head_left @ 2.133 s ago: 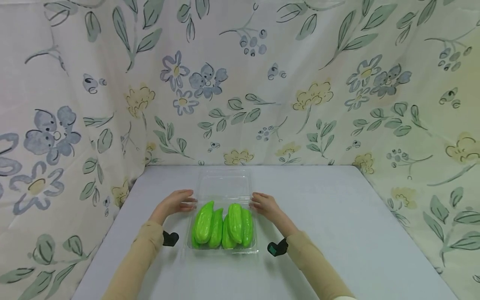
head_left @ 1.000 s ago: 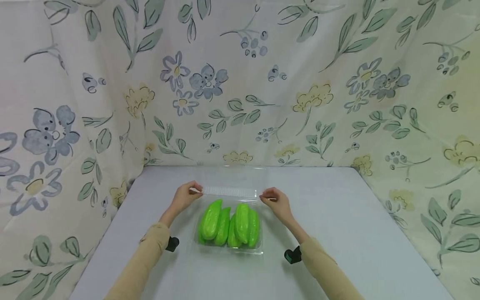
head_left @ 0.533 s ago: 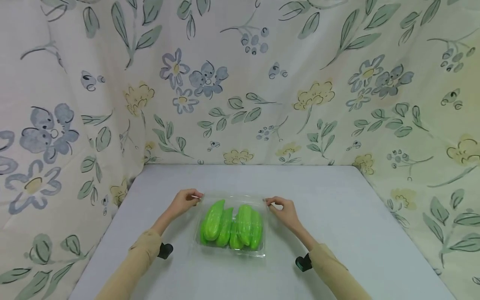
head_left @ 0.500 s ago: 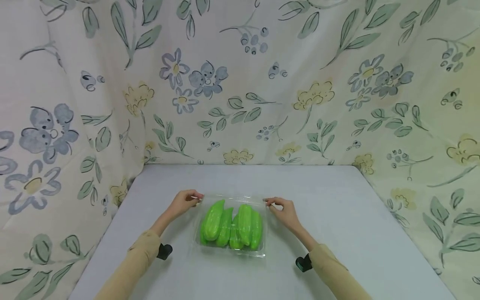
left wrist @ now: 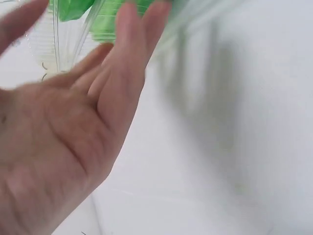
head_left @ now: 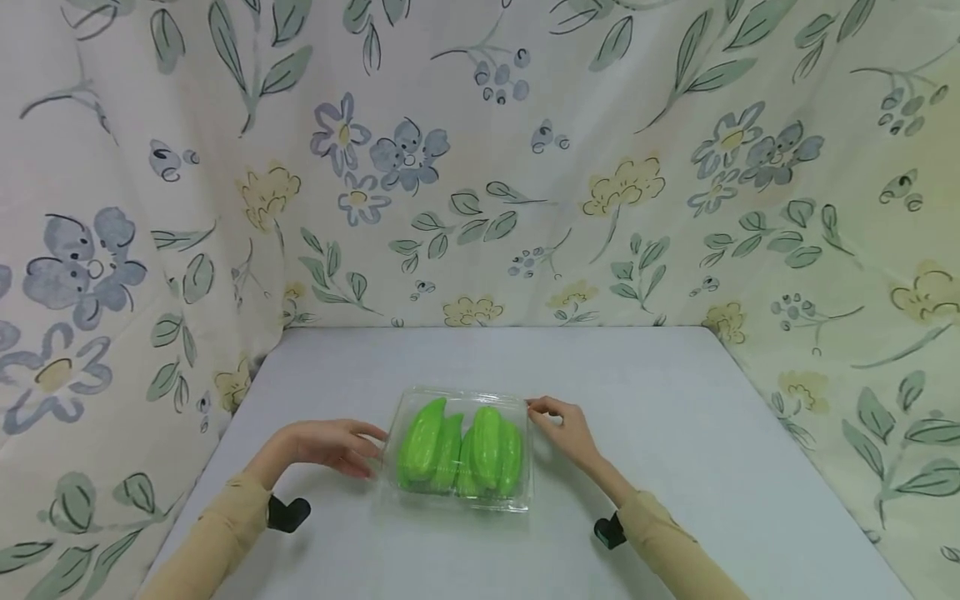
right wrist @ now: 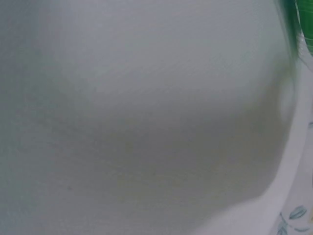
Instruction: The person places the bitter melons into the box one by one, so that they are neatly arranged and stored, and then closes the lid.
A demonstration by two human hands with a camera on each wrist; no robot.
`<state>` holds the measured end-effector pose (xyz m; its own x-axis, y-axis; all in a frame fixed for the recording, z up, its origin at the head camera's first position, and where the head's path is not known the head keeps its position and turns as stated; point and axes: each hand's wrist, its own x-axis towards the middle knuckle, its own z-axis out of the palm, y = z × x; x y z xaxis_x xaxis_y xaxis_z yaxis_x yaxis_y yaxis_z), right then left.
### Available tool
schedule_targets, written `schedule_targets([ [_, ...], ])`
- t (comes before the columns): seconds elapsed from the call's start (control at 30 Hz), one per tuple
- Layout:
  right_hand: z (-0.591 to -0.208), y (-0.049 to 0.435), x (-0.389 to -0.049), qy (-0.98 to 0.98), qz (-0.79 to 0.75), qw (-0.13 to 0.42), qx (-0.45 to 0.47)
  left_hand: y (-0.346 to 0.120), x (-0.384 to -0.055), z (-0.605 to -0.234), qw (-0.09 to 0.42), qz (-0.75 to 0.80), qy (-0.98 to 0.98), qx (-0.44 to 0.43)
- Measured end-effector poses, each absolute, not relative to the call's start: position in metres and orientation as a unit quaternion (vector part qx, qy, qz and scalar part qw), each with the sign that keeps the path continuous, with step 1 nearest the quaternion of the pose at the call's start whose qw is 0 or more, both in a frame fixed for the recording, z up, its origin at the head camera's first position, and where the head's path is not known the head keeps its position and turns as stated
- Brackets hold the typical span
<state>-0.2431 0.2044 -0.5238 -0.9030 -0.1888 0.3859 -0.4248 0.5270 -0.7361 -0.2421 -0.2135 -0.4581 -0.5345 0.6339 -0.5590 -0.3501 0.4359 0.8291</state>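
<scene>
A clear plastic clamshell box (head_left: pixel 491 503) sits mid-table, its lid (head_left: pixel 463 393) lying over several long, glossy green pepper-like vegetables (head_left: pixel 423 446). My left hand (head_left: pixel 337 444) is beside the box's left wall, fingers extended and fingertips close to the plastic. In the left wrist view, that palm and its spread fingers (left wrist: pixel 124 73) point toward the box, with green vegetables (left wrist: pixel 73 7) behind the plastic. At the back right corner, my right hand (head_left: pixel 566 425) pinches the box's edge between thumb and index finger. The right wrist view misses this hand and catches only a green vegetable (right wrist: pixel 306 24) at upper right.
The white table (head_left: pixel 637 383) runs back to a floral curtain (head_left: pixel 540 225), which also hangs along the left and right sides. Each wrist wears a black camera mount, such as the left one (head_left: pixel 288 514).
The lid has swung from lying back behind the box to over the vegetables. My left hand has released the back left corner and moved left and nearer; my right hand stays at its corner.
</scene>
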Motion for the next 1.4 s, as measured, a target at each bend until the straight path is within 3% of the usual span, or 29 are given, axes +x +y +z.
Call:
schedule_targets([
  [0.13,-0.523,0.205,-0.243,-0.871,0.437,0.133,0.183,-0.214,-0.230,-0.457,0.554,0.503,0.655,0.100],
  [0.23,-0.522,0.204,-0.242,-0.877,0.423,0.135,0.184,-0.208,-0.222,-0.458,0.568,0.488,0.656,0.097],
  [0.47,-0.519,0.202,-0.241,-0.892,0.390,0.137,0.184,-0.197,-0.210,-0.464,0.553,0.479,0.674,0.103],
  [0.63,-0.513,0.203,-0.242,-0.883,0.422,0.135,0.157,-0.188,-0.209,-0.469,0.486,0.531,0.686,0.110],
  [0.73,-0.507,0.209,-0.239,-0.872,0.472,0.089,0.089,-0.180,-0.211,-0.473,0.439,0.565,0.694,0.085],
  [0.9,-0.496,0.219,-0.223,-0.823,0.566,-0.049,-0.022,-0.164,-0.212,-0.477,0.395,0.609,0.687,0.048],
  [1.13,-0.497,0.230,-0.196,-0.750,0.617,-0.236,-0.043,-0.150,-0.210,-0.476,0.366,0.620,0.693,0.026],
  [1.2,-0.500,0.229,-0.193,-0.746,0.618,-0.249,-0.024,-0.148,-0.209,-0.476,0.363,0.615,0.700,0.024],
  [1.4,-0.506,0.229,-0.190,-0.747,0.626,-0.222,0.010,-0.142,-0.208,-0.477,0.348,0.596,0.723,0.040],
])
